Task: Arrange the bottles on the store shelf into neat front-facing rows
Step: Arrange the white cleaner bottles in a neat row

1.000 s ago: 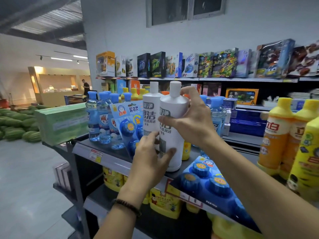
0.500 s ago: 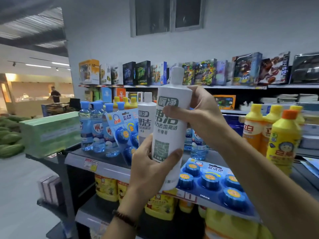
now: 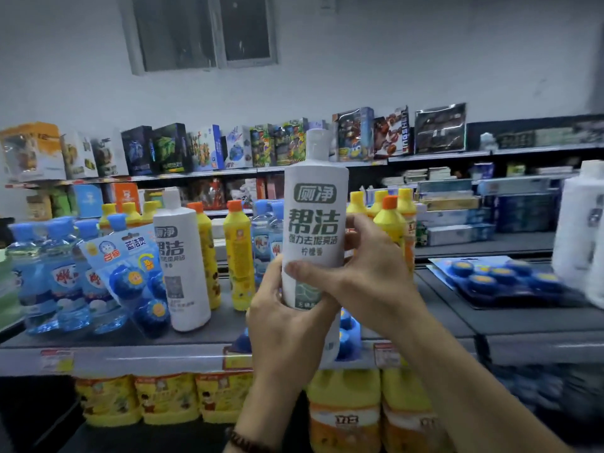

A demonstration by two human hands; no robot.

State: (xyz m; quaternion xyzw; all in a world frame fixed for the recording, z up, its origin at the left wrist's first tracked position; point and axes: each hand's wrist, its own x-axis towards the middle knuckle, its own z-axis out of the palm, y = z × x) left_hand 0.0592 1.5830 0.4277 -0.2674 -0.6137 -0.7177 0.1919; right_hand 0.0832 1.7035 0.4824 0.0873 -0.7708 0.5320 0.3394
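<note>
A tall white cleaner bottle (image 3: 315,220) with green lettering is held upright above the grey shelf (image 3: 183,353), its label facing me. My left hand (image 3: 281,325) grips its lower part from the left and below. My right hand (image 3: 366,273) wraps its middle from the right, fingers across the front. A second white bottle (image 3: 183,269) of the same kind stands on the shelf to the left. Yellow bottles (image 3: 238,253) with orange caps stand behind it, and blue water-like bottles (image 3: 62,279) fill the far left.
A blue blister pack (image 3: 130,273) leans against the blue bottles. Another blue pack (image 3: 503,279) lies flat on the right shelf section, with white bottles (image 3: 581,223) at the right edge. Yellow jugs (image 3: 346,410) sit on the lower shelf. Toy boxes (image 3: 202,148) line the back wall.
The view has swung right and squared up to the shelf. The held white bottle has moved right, away from its twin, and my right hand has slid lower on it.
</note>
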